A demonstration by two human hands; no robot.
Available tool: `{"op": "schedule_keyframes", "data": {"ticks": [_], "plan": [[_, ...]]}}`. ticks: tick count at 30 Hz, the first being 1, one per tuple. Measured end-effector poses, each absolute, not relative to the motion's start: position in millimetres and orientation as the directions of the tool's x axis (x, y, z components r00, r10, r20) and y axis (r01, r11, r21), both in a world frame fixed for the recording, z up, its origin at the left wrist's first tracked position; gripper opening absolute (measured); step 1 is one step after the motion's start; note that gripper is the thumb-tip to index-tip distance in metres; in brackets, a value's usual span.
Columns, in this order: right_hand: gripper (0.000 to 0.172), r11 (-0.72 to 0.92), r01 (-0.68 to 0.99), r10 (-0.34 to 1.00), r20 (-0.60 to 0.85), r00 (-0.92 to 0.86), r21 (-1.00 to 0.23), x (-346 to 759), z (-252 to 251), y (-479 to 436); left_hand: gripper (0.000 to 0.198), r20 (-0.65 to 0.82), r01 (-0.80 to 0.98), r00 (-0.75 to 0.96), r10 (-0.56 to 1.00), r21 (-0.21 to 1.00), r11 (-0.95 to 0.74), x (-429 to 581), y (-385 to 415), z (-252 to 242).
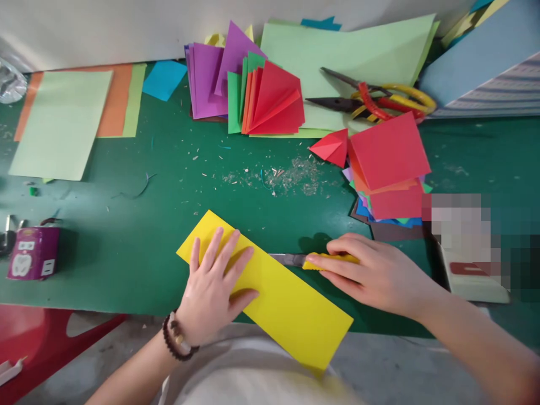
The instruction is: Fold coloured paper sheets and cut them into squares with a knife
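Note:
A folded yellow paper (287, 298) lies slantwise on the green mat (169, 185) near its front edge and overhangs it. My left hand (213, 289) rests flat on the paper's left part, fingers spread. My right hand (373, 273) is closed on a yellow-handled utility knife (318, 260). Its metal blade points left and lies against the paper's upper edge.
Fanned red, green and purple folded papers (261, 95) sit at the back. Scissors (379, 101) lie on a light green sheet (337, 56). A stack of coloured squares (390, 169) is at right, light green and orange sheets (63, 121) at left, a purple box (31, 253) near the left edge. Paper scraps (291, 177) litter the middle.

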State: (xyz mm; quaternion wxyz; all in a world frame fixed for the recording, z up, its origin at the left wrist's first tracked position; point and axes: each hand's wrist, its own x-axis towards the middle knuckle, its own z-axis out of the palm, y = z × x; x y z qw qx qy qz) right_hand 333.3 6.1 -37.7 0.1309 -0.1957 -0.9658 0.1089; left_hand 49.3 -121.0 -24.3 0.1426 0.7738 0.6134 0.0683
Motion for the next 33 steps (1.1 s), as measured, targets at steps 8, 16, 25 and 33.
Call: {"op": "schedule_keyframes", "data": {"ticks": [8,16,25,33], "plan": [[0.023,0.909,0.364,0.407,0.246,-0.880,-0.203,314.9,-35.9,27.3,0.050,-0.042,0.966,0.118,0.992,0.238,-0.105,44.6,-107.2,-23.5],[0.025,0.910,0.321,0.382,0.228,-0.896,-0.264,327.9,-34.5,22.4,0.042,0.006,0.954,0.068,0.998,0.293,-0.067,63.5,-129.9,-23.8],[0.023,0.921,0.254,0.326,0.227,-0.918,-0.294,311.9,-32.6,22.4,0.045,-0.039,0.957,0.095,0.995,0.280,-0.080,67.6,-134.3,-25.4],[0.025,0.894,0.312,0.389,0.212,-0.897,-0.322,324.7,-36.9,21.5,0.045,-0.016,0.952,0.094,0.995,0.294,-0.085,66.2,-137.1,-30.0]]}}
